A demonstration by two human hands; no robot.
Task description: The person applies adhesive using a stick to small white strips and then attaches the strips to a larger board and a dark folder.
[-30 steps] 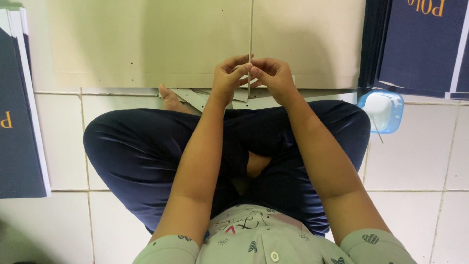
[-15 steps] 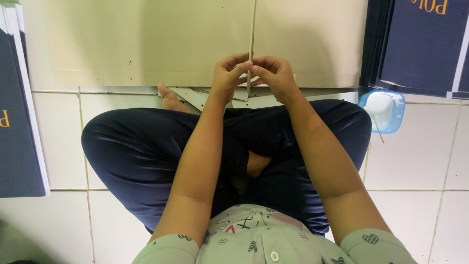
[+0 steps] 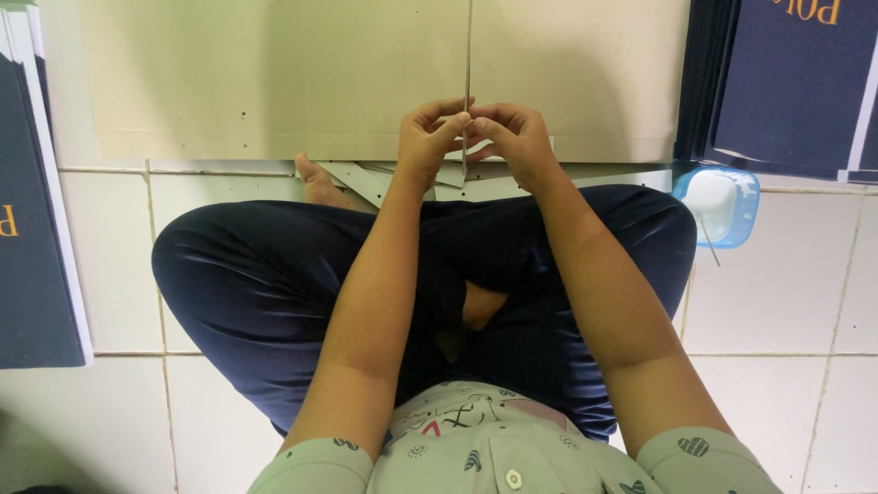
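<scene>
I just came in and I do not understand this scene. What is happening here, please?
A person sits cross-legged on a white tiled floor. The left hand and the right hand meet and pinch something small and thin between the fingertips, over beige cardboard sheets. What it is cannot be told. Loose pale card strips lie near the bare foot. Dark blue covers are stacked at the sides, and a small blue tray sits at the right.

A small blue dish [image 3: 722, 203] with white contents sits at the right edge on the white tiled floor [image 3: 786, 302]. Dark navy boxes [image 3: 796, 82] fill the upper right, and another navy box [image 3: 32, 229] lies at the left edge.
</scene>
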